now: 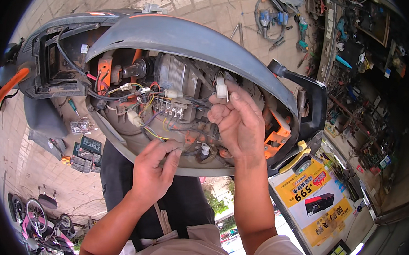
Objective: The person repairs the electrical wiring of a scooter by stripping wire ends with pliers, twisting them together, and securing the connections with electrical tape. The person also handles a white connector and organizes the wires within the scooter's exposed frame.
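Note:
An opened grey scooter body (173,33) lies across the view, its wiring exposed. My right hand (240,123) reaches into its right part, thumb and fingers closed on a white plastic wire connector (222,89). Near the body's lower rim, my left hand (157,164) is closed in a pinch; what sits between its fingertips is too small to make out. Thin yellow wires (155,134) run up to its knuckles. Between the hands and the finned metal controller (172,75) lie a terminal block (172,110), a loose cream connector (135,119) and tangled coloured wires.
An orange bracket (277,135) stands at the body's right end, beside a black grab handle (316,104). Power tools (269,20) lie on the paving beyond. Batteries (87,152) and a screwdriver (74,106) are at left. A yellow-and-white sign (313,196) leans at lower right.

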Action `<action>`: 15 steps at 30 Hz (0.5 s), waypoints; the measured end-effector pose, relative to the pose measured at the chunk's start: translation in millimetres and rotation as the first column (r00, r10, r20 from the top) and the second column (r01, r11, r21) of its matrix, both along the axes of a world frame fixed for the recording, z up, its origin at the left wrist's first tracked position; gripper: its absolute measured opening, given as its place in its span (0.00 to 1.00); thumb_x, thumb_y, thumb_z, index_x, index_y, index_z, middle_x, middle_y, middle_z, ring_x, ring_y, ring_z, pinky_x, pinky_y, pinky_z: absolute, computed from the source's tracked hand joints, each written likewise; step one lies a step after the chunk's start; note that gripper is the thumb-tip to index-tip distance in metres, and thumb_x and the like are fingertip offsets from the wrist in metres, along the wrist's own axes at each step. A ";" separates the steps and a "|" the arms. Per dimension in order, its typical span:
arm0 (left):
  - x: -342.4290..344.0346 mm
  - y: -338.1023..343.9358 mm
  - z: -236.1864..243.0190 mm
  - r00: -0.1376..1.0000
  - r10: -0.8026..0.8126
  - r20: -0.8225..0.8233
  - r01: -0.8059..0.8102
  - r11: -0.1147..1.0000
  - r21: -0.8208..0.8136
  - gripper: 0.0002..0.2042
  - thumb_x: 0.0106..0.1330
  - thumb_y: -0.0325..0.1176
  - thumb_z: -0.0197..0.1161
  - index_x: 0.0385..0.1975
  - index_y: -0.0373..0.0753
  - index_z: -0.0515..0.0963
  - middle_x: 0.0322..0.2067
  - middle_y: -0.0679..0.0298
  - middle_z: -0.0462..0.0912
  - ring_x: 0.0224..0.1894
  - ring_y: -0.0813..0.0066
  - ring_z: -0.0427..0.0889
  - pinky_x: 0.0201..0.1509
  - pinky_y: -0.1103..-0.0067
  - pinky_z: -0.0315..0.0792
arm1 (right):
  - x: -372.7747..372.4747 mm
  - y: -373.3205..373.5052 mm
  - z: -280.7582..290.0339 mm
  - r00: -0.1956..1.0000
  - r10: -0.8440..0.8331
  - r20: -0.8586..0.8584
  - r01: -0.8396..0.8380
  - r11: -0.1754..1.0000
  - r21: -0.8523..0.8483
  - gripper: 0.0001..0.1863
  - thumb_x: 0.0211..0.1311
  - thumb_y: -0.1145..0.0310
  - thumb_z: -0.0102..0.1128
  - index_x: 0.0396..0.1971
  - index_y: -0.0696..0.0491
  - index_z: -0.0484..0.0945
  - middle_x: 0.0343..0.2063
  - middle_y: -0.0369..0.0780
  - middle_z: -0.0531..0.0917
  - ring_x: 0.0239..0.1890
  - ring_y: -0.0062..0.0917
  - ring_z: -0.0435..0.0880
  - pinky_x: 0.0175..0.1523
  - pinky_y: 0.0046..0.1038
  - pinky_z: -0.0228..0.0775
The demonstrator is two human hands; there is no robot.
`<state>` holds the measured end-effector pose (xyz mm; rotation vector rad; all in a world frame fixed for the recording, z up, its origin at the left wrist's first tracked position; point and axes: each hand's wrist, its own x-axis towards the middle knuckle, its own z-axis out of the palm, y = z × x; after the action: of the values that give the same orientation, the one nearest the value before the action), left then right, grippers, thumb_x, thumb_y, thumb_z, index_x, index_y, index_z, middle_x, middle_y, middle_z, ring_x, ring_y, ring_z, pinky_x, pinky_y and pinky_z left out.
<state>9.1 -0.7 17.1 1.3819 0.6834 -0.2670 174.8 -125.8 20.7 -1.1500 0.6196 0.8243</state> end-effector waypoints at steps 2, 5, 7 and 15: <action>-0.6 0.2 -0.3 1.000 0.013 0.006 -0.013 1.000 -0.004 0.04 0.64 0.20 0.59 0.37 0.30 0.77 0.34 0.60 0.79 0.32 0.78 0.77 0.36 0.83 0.72 | 0.6 3.5 2.3 0.998 0.051 0.042 -0.049 0.997 -0.052 0.16 0.68 0.71 0.50 0.52 0.61 0.74 0.36 0.49 0.83 0.29 0.24 0.79 0.38 0.26 0.73; -1.3 -0.3 -0.4 1.000 0.018 0.015 -0.018 1.000 -0.001 0.04 0.64 0.20 0.59 0.37 0.30 0.77 0.34 0.60 0.79 0.32 0.78 0.77 0.37 0.83 0.72 | 0.0 6.2 2.2 0.990 0.104 0.093 -0.093 0.990 -0.110 0.16 0.68 0.71 0.52 0.52 0.61 0.74 0.36 0.48 0.83 0.29 0.23 0.78 0.38 0.26 0.73; -1.1 1.3 1.6 1.000 0.002 0.006 -0.002 1.000 0.002 0.05 0.64 0.21 0.60 0.38 0.30 0.77 0.35 0.60 0.79 0.33 0.78 0.77 0.38 0.82 0.73 | -2.4 3.6 -1.1 0.990 0.109 0.088 -0.099 0.988 -0.118 0.16 0.67 0.70 0.53 0.51 0.61 0.74 0.36 0.48 0.83 0.29 0.23 0.78 0.37 0.26 0.73; -8.3 -3.6 -4.5 0.998 0.064 0.026 -0.058 0.982 -0.177 0.23 0.61 0.16 0.58 0.57 0.33 0.67 0.46 0.57 0.79 0.46 0.75 0.79 0.52 0.78 0.73 | -0.1 1.1 -4.1 0.990 0.096 0.101 -0.086 0.991 -0.107 0.15 0.65 0.69 0.56 0.49 0.61 0.76 0.35 0.45 0.82 0.28 0.23 0.78 0.36 0.26 0.72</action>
<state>0.7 -4.4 12.6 1.1919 0.6587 -0.2506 174.8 -124.7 16.6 -1.3147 0.5293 0.8107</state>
